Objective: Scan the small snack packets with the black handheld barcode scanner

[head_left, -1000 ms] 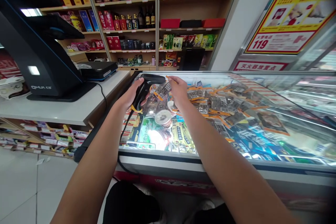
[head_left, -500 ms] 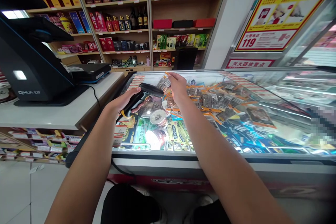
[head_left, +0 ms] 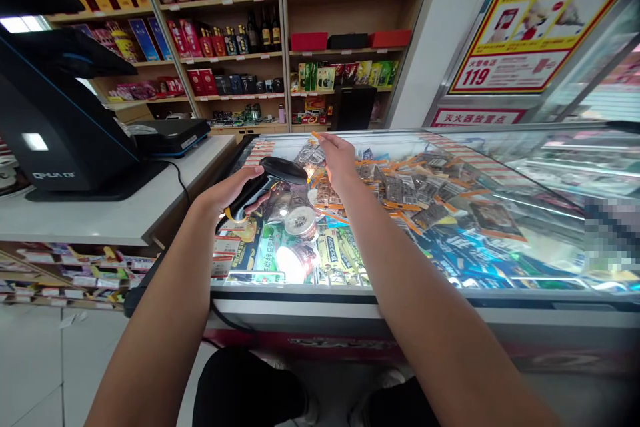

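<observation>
My left hand [head_left: 231, 192] is closed around the handle of a black barcode scanner [head_left: 283, 171], whose head points right. My right hand [head_left: 338, 155] pinches the orange-edged top of a small clear snack packet [head_left: 311, 155] with dark contents. That packet hangs just beyond the scanner's head, with a small gap between them. Several similar orange-edged packets [head_left: 401, 191] lie in a loose pile on the glass top of the chest freezer [head_left: 325, 310], right of my right wrist. Frozen goods, among them a round white-lidded tub [head_left: 301, 221], show under the glass.
A counter [head_left: 100, 213] at left carries a black checkout terminal [head_left: 75, 113] and a flat black scale [head_left: 173, 135]. Shelves [head_left: 225, 0] of boxes and bottles stand behind. Black cable [head_left: 233, 325] hangs at the freezer's front. A poster [head_left: 540, 20] is at upper right.
The scanner and my left hand have shifted very slightly left and up. My right hand keeps hold of the packet in nearly the same place. The view has tilted a little.
</observation>
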Motion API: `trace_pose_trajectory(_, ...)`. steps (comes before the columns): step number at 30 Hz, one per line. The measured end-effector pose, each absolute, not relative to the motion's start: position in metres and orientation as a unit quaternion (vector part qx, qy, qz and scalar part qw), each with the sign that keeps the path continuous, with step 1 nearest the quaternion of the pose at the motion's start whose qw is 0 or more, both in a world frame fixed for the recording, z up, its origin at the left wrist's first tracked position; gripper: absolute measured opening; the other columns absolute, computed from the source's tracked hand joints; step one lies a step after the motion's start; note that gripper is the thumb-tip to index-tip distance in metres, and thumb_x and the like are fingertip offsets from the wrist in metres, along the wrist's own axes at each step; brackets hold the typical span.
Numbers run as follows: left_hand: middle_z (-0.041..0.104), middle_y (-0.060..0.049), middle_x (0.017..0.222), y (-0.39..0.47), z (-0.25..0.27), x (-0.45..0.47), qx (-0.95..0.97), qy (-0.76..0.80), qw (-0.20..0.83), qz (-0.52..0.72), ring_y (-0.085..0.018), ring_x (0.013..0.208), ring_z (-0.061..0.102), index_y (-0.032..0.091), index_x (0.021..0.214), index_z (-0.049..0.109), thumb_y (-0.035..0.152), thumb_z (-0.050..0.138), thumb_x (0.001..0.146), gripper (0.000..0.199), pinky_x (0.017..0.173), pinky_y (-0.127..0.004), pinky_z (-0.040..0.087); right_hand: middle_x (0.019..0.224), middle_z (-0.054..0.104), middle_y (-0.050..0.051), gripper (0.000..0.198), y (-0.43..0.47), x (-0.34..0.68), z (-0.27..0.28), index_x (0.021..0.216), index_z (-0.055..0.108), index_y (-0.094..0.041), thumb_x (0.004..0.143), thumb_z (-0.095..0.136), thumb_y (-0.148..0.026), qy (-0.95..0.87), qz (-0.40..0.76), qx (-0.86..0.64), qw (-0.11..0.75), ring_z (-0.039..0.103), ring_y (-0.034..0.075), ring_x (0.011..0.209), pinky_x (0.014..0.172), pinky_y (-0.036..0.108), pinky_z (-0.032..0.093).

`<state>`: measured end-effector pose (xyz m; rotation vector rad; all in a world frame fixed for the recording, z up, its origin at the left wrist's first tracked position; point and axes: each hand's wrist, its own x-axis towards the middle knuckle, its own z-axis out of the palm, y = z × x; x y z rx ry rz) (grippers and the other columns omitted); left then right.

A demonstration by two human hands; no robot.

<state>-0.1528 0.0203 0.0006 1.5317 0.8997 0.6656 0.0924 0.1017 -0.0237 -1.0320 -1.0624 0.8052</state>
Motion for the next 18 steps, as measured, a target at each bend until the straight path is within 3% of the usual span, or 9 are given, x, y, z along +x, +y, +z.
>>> trace_pose_trajectory(18,0.062,-0.006,0.061,0.0176,0.0033,-0.1527,0.653,0.389,0.575,0.301,-0.013,0.037,0.046,0.017,0.079,0.067,0.064,0.061,0.079,0.047,0.036,-0.027,0.039,0.096,0.07,0.003,0.03,0.1049,0.0943,-0.0233,0.107,0.078,-0.018,0.087,0.062,-0.034,-0.481,0.345,-0.48,0.647,0.055,0.016,0.081,0.068,0.027,0.041)
